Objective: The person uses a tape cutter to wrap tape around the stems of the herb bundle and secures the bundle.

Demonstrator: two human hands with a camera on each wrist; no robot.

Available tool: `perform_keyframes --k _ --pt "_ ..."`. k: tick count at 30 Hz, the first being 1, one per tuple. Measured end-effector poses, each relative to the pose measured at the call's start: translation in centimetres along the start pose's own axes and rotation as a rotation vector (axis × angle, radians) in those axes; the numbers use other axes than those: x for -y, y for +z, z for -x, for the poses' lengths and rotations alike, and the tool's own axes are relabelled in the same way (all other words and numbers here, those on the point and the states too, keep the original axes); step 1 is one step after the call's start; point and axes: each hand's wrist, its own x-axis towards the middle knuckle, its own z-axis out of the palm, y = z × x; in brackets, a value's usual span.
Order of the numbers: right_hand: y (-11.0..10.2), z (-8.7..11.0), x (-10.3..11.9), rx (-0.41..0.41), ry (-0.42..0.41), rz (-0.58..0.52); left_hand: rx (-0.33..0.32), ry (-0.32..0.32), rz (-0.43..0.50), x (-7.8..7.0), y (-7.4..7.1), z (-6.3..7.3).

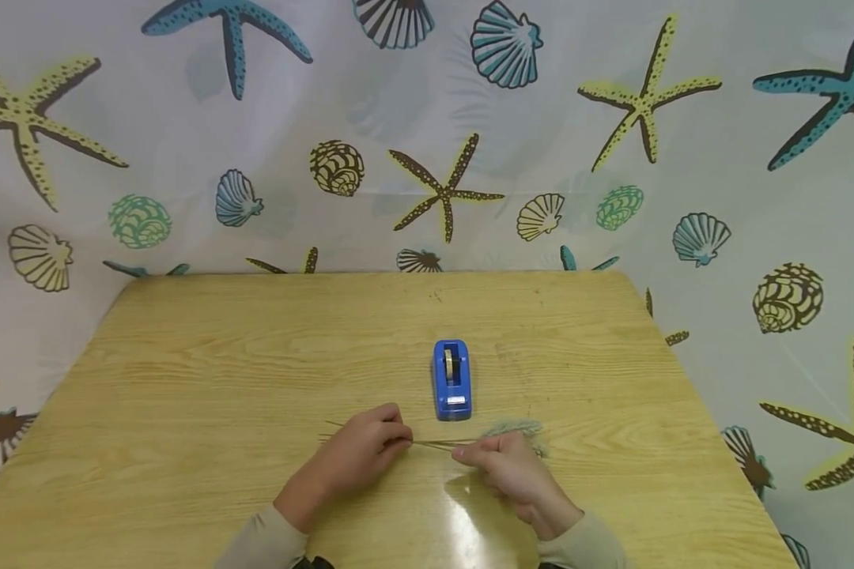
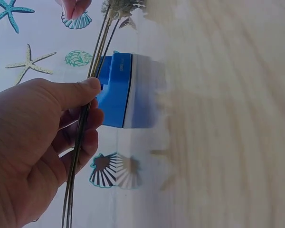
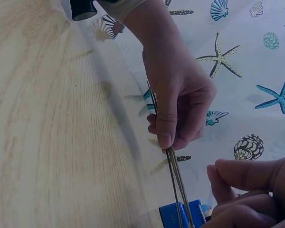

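Several thin brown stems with a pale grey-green dried flower head [image 1: 515, 427] lie across both hands' space. My left hand [image 1: 370, 444] pinches the stems [image 2: 72, 175] between thumb and fingers, with their bare ends sticking out to its left. Toward the flower end, my right hand [image 1: 515, 474] overlaps the stems in the head view. In the right wrist view this right hand [image 3: 256, 194] is beside them, its thumb and index tips close together; I cannot tell whether something thin is between them. Just beyond the hands stands a blue tape dispenser [image 1: 452, 381] with a roll in it.
Both hands are above a light wood-grain table [image 1: 185, 379]. A white cloth [image 1: 285, 150] printed with starfish and shells hangs behind it and along its sides.
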Motion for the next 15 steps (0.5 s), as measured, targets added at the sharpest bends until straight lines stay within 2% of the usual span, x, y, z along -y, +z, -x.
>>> perform_keyframes --k 10,15 --pt "0.3 -0.1 -0.3 -0.020 -0.009 -0.003 0.030 -0.041 0.026 -0.8 0.4 -0.7" --pt "0.4 -0.1 -0.4 -0.028 0.019 0.001 0.018 -0.022 0.027 -1.2 0.7 -1.2"
